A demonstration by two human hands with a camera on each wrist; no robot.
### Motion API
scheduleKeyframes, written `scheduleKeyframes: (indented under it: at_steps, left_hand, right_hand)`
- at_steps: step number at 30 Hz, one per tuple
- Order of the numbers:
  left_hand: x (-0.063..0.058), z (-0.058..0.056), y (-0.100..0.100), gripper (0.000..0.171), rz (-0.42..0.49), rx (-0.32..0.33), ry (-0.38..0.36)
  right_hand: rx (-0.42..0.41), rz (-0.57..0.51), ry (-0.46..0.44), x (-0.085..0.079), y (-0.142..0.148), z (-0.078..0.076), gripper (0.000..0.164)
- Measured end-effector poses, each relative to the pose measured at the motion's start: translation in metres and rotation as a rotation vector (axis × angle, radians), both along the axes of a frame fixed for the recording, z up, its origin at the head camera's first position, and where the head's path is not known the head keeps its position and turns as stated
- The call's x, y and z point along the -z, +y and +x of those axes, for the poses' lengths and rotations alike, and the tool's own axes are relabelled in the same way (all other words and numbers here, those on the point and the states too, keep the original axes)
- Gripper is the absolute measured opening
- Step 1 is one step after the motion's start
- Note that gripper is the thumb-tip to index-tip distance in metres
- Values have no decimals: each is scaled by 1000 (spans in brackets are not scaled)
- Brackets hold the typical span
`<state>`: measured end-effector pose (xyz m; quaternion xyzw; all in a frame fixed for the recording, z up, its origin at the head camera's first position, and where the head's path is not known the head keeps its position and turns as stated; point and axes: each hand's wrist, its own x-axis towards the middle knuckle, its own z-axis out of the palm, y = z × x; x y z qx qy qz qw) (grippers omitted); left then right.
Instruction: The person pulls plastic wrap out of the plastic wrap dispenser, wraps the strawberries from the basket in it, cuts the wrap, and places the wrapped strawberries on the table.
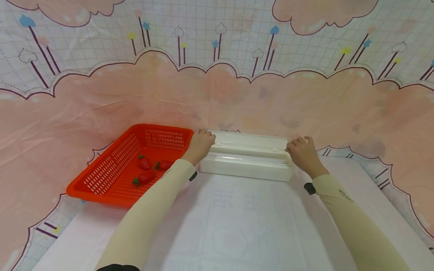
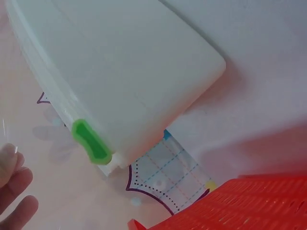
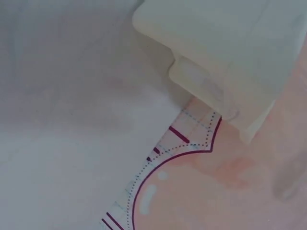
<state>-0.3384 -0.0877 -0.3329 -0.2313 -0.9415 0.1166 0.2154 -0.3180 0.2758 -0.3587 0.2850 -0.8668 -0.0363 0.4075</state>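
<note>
Head view: near the centre of the frame, a white box [image 1: 244, 168], set lengthwise across the worktop [image 1: 237, 233], presumably to bring both ends within easy reach. Along its far side, a lid [image 1: 249, 140], tilted up. At the lid's left corner, left grip [image 1: 200, 145], fingers bent and, by the look of it, pinching the edge; at the right corner, right grip [image 1: 303, 154], apparently pinching the edge too. Held at both ends most likely to share the load and keep so long a lid from twisting.

At the left of the frame, a red basket [image 1: 112, 162], placed just beside the box, probably for a short reach between the two. Inside, three strawberries [image 1: 144, 163], lying loose on the bottom, perhaps walled in against rolling off.

Left wrist view: fingers [image 2: 19, 184] at the lower left, bent and slightly apart, near a faint clear edge; cannot tell how firmly pressed. Left of centre, a green clip [image 2: 91, 143] at the rim of the box, likely for fastening. Right wrist view: a pale tab [image 3: 204, 88] on the box's end, upper right; no fingers in sight, so cannot confirm the right grip from there.
</note>
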Motion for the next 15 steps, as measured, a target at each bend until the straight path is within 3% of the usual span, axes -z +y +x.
scheduleKeyframes:
  at_steps: [8, 15]
  left_hand:
    - [-12, -1, -3, 19, -14, 43, -30]
    - [-24, -1, -8, 10, 32, 196, -57]
  right_hand:
    - [27, 15, -9, -13, 0, 0, 11]
    - [13, 7, 32, -20, 1, 3, 11]
